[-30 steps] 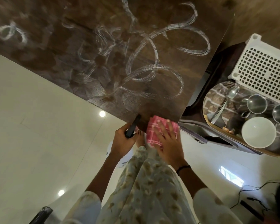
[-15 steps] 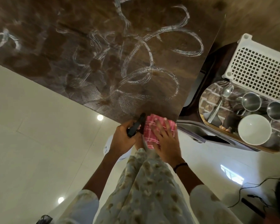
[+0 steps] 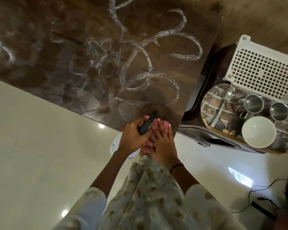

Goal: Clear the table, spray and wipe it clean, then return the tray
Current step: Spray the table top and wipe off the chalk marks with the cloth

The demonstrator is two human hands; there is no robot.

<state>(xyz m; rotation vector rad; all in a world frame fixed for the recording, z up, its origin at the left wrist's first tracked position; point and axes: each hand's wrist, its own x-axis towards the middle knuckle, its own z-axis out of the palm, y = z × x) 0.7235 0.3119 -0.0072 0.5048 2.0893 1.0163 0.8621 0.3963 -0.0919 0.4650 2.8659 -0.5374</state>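
Observation:
The dark wooden table (image 3: 60, 52) carries white foamy swirl marks (image 3: 150, 75) across its top. At its near corner my right hand (image 3: 162, 143) presses flat on a pink checked cloth (image 3: 147, 144). My left hand (image 3: 131, 137) grips a black spray head (image 3: 147, 123), and the white bottle (image 3: 115, 145) under it is mostly hidden by the hand. The two hands touch over the cloth. The tray (image 3: 211, 95) with a brick pattern sits to the right on a low stand.
On the tray lie a spoon (image 3: 223, 105), two steel cups (image 3: 253, 103), and a white bowl (image 3: 258, 131). A white perforated basket (image 3: 261, 68) stands behind it. Cables (image 3: 259, 196) trail on the pale tiled floor at lower right.
My left hand with the spray head has moved right, over the cloth and against my right hand. The cloth has bunched up at the table corner. The view has shifted slightly.

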